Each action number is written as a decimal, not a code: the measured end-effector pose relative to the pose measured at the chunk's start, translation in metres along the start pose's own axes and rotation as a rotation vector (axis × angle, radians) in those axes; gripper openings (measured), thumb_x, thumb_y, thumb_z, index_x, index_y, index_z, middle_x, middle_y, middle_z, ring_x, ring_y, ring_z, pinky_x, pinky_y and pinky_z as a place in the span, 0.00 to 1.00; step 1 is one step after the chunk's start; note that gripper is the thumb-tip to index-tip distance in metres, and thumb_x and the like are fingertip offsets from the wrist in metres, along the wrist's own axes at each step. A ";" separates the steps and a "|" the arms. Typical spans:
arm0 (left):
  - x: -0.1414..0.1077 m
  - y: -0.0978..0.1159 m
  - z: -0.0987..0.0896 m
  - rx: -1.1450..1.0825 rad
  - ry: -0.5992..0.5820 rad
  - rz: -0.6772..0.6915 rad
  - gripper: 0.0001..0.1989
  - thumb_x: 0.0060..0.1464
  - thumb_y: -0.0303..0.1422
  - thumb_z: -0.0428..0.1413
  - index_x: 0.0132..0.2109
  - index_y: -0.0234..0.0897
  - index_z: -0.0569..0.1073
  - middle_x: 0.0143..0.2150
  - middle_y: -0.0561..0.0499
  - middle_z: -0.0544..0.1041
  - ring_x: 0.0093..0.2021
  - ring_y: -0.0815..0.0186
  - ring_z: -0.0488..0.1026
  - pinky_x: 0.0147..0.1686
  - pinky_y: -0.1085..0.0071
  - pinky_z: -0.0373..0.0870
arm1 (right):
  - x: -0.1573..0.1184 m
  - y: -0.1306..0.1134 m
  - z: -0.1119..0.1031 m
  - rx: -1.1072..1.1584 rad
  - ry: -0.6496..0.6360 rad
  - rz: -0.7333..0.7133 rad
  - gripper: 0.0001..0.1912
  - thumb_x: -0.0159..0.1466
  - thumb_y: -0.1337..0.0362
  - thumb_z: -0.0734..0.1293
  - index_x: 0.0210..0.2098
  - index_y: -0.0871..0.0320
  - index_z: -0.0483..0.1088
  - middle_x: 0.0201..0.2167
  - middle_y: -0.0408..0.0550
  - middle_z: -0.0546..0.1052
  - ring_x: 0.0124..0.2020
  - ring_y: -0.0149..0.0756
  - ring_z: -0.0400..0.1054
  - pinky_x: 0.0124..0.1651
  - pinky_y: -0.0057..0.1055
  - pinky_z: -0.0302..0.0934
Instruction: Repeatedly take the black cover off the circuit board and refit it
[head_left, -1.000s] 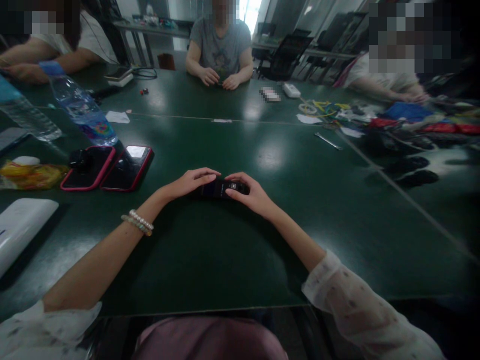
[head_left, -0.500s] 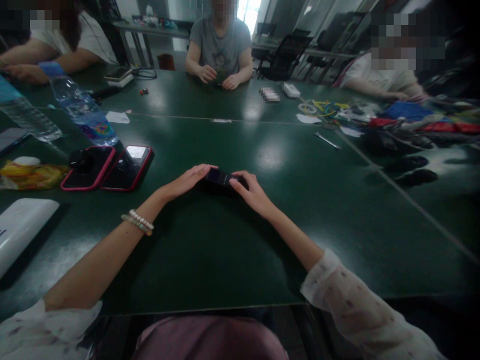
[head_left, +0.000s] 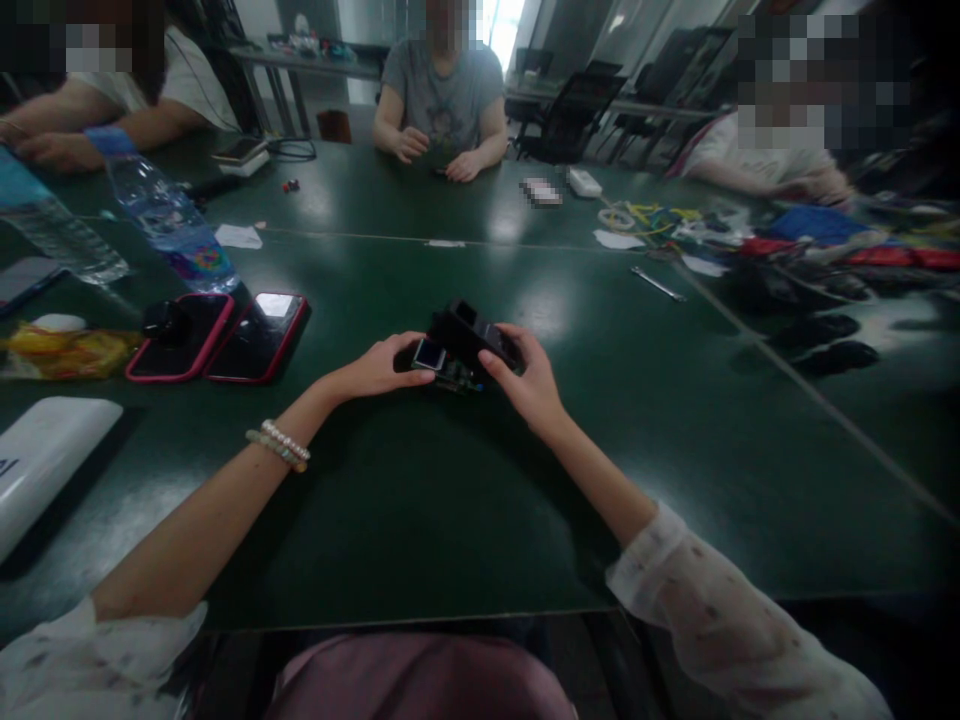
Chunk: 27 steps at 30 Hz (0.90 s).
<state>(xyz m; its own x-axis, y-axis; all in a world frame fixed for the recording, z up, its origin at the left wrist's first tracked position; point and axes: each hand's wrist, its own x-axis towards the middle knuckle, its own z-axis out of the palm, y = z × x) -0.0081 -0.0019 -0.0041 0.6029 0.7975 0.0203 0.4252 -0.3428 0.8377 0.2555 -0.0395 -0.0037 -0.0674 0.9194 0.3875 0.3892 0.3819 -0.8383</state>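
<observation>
Over the middle of the dark green table (head_left: pixel 360 520), my right hand (head_left: pixel 531 375) is closed around a black plastic casing (head_left: pixel 469 330) with a rectangular window opening. The casing is raised and tilted above a small circuit board (head_left: pixel 454 378). A little square screen (head_left: pixel 430 354) sits at the board's left end. My left hand (head_left: pixel 382 365) pinches that end, thumb at the near edge and fingers behind. The underside of the board is hidden.
To the left lie two pink-edged phones (head_left: pixel 255 338), a white box-shaped object (head_left: pixel 52 460) and plastic water bottles (head_left: pixel 169 220). A wrench (head_left: pixel 658 284) and a heap of cables (head_left: pixel 652 220) are on the right. Three people sit around the table.
My right hand has lifted the black casing up off the circuit board, which now shows. My left hand has gone from lying against the device to pinching the board's left end.
</observation>
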 end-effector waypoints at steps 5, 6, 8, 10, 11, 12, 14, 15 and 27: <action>-0.001 0.005 -0.002 0.096 -0.014 -0.002 0.41 0.50 0.50 0.64 0.67 0.45 0.62 0.65 0.42 0.66 0.62 0.48 0.66 0.59 0.50 0.63 | 0.009 0.019 -0.015 -0.178 0.185 0.053 0.27 0.59 0.45 0.70 0.51 0.53 0.67 0.48 0.53 0.72 0.51 0.48 0.66 0.56 0.50 0.62; -0.001 0.006 -0.002 0.100 -0.012 -0.002 0.41 0.50 0.50 0.65 0.67 0.45 0.62 0.65 0.43 0.66 0.62 0.48 0.66 0.59 0.50 0.63 | 0.010 0.023 -0.016 -0.224 0.196 0.064 0.27 0.59 0.45 0.70 0.51 0.53 0.67 0.48 0.54 0.72 0.51 0.50 0.65 0.56 0.52 0.62; -0.001 0.006 -0.002 0.099 -0.015 -0.005 0.40 0.51 0.49 0.64 0.67 0.46 0.63 0.65 0.43 0.66 0.61 0.49 0.66 0.59 0.51 0.64 | 0.011 0.029 -0.018 -0.300 0.183 0.079 0.27 0.60 0.45 0.69 0.51 0.55 0.67 0.48 0.56 0.72 0.52 0.53 0.64 0.57 0.55 0.60; -0.001 0.006 -0.002 0.101 -0.016 -0.007 0.38 0.52 0.49 0.64 0.67 0.47 0.63 0.65 0.43 0.66 0.61 0.49 0.66 0.59 0.50 0.64 | 0.011 0.034 -0.016 -0.361 0.130 0.094 0.27 0.60 0.46 0.68 0.52 0.55 0.67 0.48 0.58 0.72 0.53 0.56 0.62 0.57 0.58 0.59; -0.001 0.005 -0.002 0.105 -0.014 -0.005 0.38 0.52 0.49 0.63 0.66 0.47 0.63 0.64 0.43 0.66 0.61 0.48 0.66 0.59 0.50 0.63 | 0.010 0.035 -0.015 -0.388 0.100 0.101 0.27 0.60 0.46 0.68 0.52 0.55 0.66 0.49 0.59 0.73 0.54 0.58 0.62 0.56 0.60 0.59; -0.001 0.005 -0.001 0.109 -0.010 -0.002 0.37 0.52 0.49 0.63 0.66 0.47 0.64 0.64 0.43 0.67 0.60 0.48 0.66 0.59 0.49 0.63 | 0.010 0.036 -0.014 -0.412 0.076 0.106 0.28 0.60 0.46 0.69 0.53 0.55 0.66 0.50 0.60 0.73 0.54 0.60 0.61 0.56 0.61 0.58; -0.001 0.003 -0.001 0.119 -0.002 0.006 0.36 0.52 0.48 0.63 0.66 0.47 0.64 0.63 0.43 0.67 0.60 0.49 0.66 0.59 0.48 0.62 | 0.009 0.037 -0.013 -0.440 0.060 0.102 0.31 0.60 0.44 0.69 0.56 0.55 0.64 0.52 0.61 0.72 0.56 0.62 0.60 0.55 0.63 0.57; -0.001 0.002 -0.001 0.123 0.001 0.008 0.36 0.53 0.48 0.63 0.66 0.47 0.64 0.63 0.43 0.68 0.59 0.49 0.66 0.59 0.48 0.62 | 0.009 0.036 -0.012 -0.445 0.068 0.095 0.33 0.60 0.43 0.68 0.57 0.55 0.64 0.53 0.61 0.71 0.56 0.63 0.59 0.56 0.63 0.57; 0.000 0.002 -0.001 0.146 0.012 0.028 0.35 0.54 0.48 0.62 0.65 0.45 0.65 0.61 0.43 0.69 0.58 0.50 0.67 0.59 0.50 0.61 | 0.008 0.031 -0.013 -0.522 0.059 0.050 0.30 0.60 0.51 0.69 0.57 0.56 0.64 0.54 0.61 0.70 0.57 0.62 0.59 0.55 0.60 0.58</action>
<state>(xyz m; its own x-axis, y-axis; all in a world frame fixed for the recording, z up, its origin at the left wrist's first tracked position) -0.0077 -0.0022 -0.0021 0.6085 0.7920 0.0497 0.5026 -0.4332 0.7481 0.2794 -0.0210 -0.0216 0.0091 0.9225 0.3859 0.7972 0.2263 -0.5598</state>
